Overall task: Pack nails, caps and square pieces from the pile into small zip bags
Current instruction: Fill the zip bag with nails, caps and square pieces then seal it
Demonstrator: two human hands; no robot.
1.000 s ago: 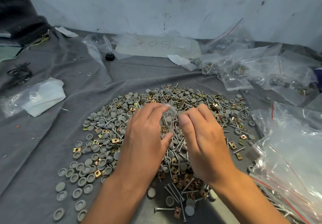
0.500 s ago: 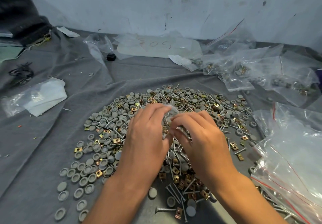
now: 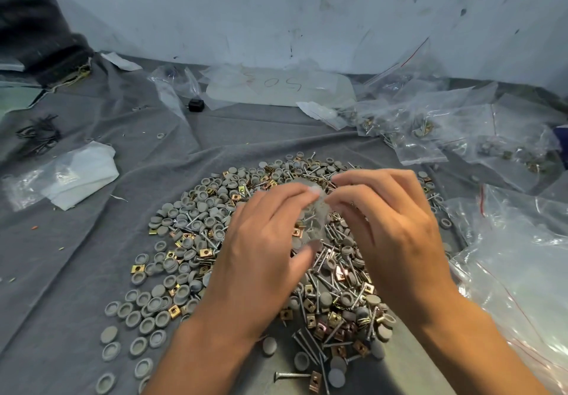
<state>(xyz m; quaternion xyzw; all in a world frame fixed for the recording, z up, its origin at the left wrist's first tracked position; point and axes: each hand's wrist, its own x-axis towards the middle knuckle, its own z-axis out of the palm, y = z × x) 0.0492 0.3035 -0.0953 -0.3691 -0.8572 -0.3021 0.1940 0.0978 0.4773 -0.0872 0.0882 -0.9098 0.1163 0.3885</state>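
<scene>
Both hands meet above the middle of the pile. Left hand holds a small clear zip bag, fingertips along its upper edge and thumb under its lower end. Right hand pinches the same upper edge from the other side, fingers curled, so the two sets of fingertips nearly touch. The bag hangs between them with its long axis running roughly up and down, mouth uppermost; nails and a brass piece seem to show through it, though the plastic blurs. Whether the seal is closed cannot be told. Judging by the grip, the mouth is being pressed closed or opened, and both hands are equally near it.

Directly beneath lies the pile on grey cloth: grey round caps mostly to the left, nails and brass square pieces nearer the middle and right. A large loose plastic sheet lies at the right. Farther back right, filled zip bags are heaped near the wall.
</scene>
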